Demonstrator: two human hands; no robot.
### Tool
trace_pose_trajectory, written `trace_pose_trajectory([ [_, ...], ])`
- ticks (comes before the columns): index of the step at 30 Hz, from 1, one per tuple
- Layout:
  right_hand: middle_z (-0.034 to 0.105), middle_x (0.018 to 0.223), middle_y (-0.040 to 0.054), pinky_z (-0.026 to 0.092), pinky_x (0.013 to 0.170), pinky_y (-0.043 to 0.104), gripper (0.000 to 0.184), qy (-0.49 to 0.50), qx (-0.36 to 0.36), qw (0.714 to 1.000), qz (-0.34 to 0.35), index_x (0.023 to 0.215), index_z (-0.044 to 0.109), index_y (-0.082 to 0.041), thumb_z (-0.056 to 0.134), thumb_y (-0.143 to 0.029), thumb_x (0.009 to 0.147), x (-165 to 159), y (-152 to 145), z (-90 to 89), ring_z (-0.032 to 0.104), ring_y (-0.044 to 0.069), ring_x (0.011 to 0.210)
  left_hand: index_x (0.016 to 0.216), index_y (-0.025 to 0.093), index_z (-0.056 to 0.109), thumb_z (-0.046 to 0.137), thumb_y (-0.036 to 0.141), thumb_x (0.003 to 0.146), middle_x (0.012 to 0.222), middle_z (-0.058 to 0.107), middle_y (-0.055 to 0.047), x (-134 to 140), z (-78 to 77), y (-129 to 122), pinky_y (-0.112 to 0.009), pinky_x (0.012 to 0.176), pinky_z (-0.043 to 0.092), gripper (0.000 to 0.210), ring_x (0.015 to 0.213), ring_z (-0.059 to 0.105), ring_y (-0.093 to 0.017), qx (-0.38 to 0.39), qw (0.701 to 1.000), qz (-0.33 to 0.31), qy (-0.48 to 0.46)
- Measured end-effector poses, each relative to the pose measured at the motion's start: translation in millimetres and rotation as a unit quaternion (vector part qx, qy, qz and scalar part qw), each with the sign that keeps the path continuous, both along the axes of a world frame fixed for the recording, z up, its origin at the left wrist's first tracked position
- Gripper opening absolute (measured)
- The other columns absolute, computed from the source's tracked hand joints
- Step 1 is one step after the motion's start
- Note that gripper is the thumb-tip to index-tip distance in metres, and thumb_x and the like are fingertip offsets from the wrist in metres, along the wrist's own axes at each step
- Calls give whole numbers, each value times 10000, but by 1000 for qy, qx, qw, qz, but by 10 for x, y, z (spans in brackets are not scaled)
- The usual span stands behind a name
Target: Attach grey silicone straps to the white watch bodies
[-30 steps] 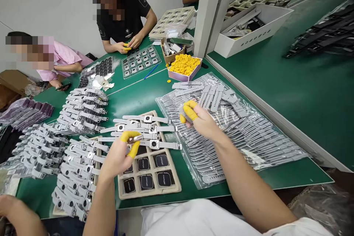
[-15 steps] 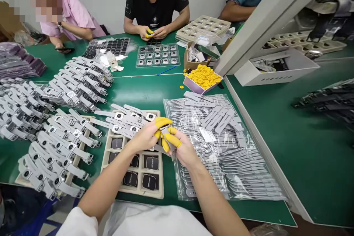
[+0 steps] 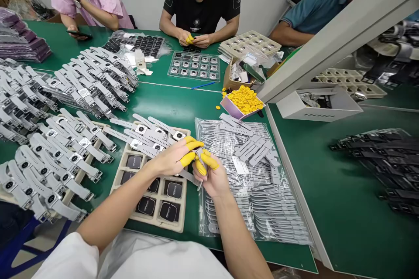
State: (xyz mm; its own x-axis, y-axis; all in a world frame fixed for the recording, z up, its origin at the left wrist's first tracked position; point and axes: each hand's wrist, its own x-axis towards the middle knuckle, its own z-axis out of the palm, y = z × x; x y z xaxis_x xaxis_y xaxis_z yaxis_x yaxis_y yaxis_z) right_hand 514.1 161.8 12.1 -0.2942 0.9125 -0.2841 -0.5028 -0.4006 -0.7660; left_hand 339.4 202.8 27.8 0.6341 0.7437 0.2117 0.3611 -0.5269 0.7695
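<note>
My left hand (image 3: 176, 155) and my right hand (image 3: 214, 176), with yellow finger cots on several fingers, meet over the tray's right side. Both are closed on a smartwatch, mostly hidden by the fingers. My right fingers pinch its grey watch strap (image 3: 200, 155) near the case; another grey strap length (image 3: 189, 177) sticks out below my left hand. Beneath lies a beige compartment tray (image 3: 160, 192). Its near compartments hold dark square watch faces (image 3: 169, 211); watches with grey straps (image 3: 141, 130) lie across its far end. To the right is a clear bag of grey straps (image 3: 278, 209), with loose straps (image 3: 250, 147) on top.
Stacked trays of grey-strapped watches (image 3: 65, 157) crowd the left. A box of yellow finger cots (image 3: 244, 101) sits beyond the bag. Across the green table (image 3: 163, 100), a co-worker in black (image 3: 199, 4) handles small parts behind a clear tray (image 3: 194, 66). A white post (image 3: 330, 30) rises at right.
The view has shifted a little. My left fingers have straightened somewhat over the watch, and both hands remain together on it.
</note>
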Motion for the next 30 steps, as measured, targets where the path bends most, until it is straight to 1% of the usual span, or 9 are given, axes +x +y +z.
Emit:
trace_pose_trajectory([
  [3, 365, 469, -98, 225, 380, 223, 288, 12, -7, 1000, -1, 799, 540, -237, 728, -450, 841, 6, 4, 1, 217, 76, 385, 1436, 209, 559, 351, 264, 1066, 1348, 616, -125, -3, 3, 7, -469, 1184, 479, 428, 1326, 573, -265, 4, 1000, 1, 3],
  [7, 349, 459, -103, 219, 377, 208, 292, 15, 0, 1000, -8, 788, 556, -225, 737, -446, 849, 8, 20, -35, 205, 65, 380, 1338, 168, 607, 373, 227, 1030, 1251, 635, -145, 31, -37, 30, -461, 1090, 539, 392, 1233, 604, -280, 24, 999, 3, 25],
  [12, 448, 462, -80, 256, 371, 190, 329, 10, 6, 999, -30, 756, 576, -205, 782, -445, 843, 1, 33, -85, 257, 51, 372, 1304, 138, 594, 361, 224, 1026, 1225, 625, -149, 41, -75, 41, -433, 1037, 558, 372, 1175, 607, -263, 45, 998, 9, 53],
  [15, 489, 478, -68, 268, 370, 180, 361, 17, -13, 1000, -16, 720, 562, -198, 811, -437, 825, 17, 44, -96, 275, 44, 375, 1307, 147, 587, 389, 205, 1018, 1241, 625, -144, 28, -76, 42, -422, 1051, 548, 355, 1197, 598, -258, 53, 995, 8, 84],
  [20, 477, 480, -77, 261, 367, 166, 422, 19, -46, 999, 15, 705, 550, -192, 851, -475, 789, 69, 53, -113, 250, 32, 383, 1251, 147, 621, 491, 197, 966, 1221, 647, -146, 10, -39, 40, -440, 1054, 543, 316, 1185, 602, -283, 49, 988, -7, 145],
  [22, 491, 488, -78, 278, 374, 162, 411, 7, -44, 999, 21, 745, 574, -189, 849, -491, 794, 83, 41, -116, 260, 31, 386, 1248, 148, 621, 453, 195, 987, 1239, 650, -146, -2, -25, 34, -445, 1067, 537, 314, 1199, 604, -278, 34, 991, -8, 131],
  [26, 542, 506, -69, 314, 380, 165, 383, -19, -36, 999, 22, 837, 617, -188, 842, -498, 805, 80, 16, -109, 314, 39, 379, 1292, 165, 606, 361, 225, 1051, 1294, 644, -137, -34, -28, 31, -432, 1110, 514, 348, 1238, 608, -247, -7, 998, -13, 56],
  [28, 558, 518, -65, 325, 376, 170, 401, -25, -34, 999, 5, 844, 609, -196, 840, -521, 799, 68, 15, -108, 342, 46, 375, 1324, 169, 590, 411, 279, 1059, 1305, 645, -141, -45, -46, 40, -438, 1084, 525, 338, 1222, 621, -252, -34, 999, 0, 25],
  [30, 588, 557, -60, 341, 378, 175, 430, -33, -27, 999, -23, 882, 611, -206, 837, -560, 790, 58, 21, -112, 383, 54, 382, 1331, 171, 585, 514, 326, 1037, 1290, 657, -142, -40, -69, 52, -427, 1015, 549, 339, 1170, 646, -256, -65, 997, 28, -10],
])
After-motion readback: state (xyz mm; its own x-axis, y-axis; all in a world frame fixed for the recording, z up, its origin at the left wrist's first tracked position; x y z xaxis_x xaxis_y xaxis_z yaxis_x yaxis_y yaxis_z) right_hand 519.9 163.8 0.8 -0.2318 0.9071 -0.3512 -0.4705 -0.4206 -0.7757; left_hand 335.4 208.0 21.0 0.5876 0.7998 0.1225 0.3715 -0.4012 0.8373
